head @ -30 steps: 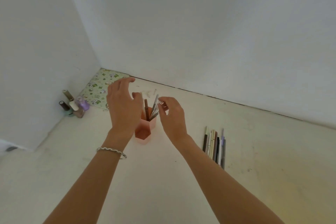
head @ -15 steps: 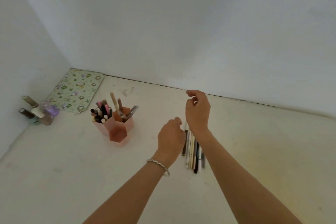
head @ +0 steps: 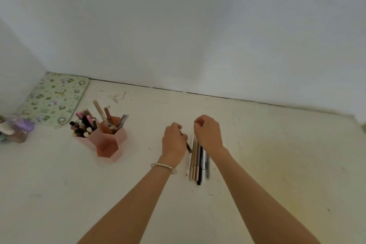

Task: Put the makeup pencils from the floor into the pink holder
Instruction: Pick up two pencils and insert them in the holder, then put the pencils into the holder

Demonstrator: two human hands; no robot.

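Beside the floor pencils (head: 198, 161), both hands curl.
Left hand (head: 174, 142) pinches a brown pencil (head: 188, 147); right hand (head: 208, 134) loosely clenched, empty above them.

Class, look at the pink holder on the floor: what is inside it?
The pink holder has several joined hexagonal cells. Makeup pencils stand crowded in the left cell and a few more in the back one; the front cell shows nothing sticking out. Their lower ends are hidden by the walls.

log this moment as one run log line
left hand: shut on brown pencil | right hand: above pencil row, empty | pink holder: partly filled
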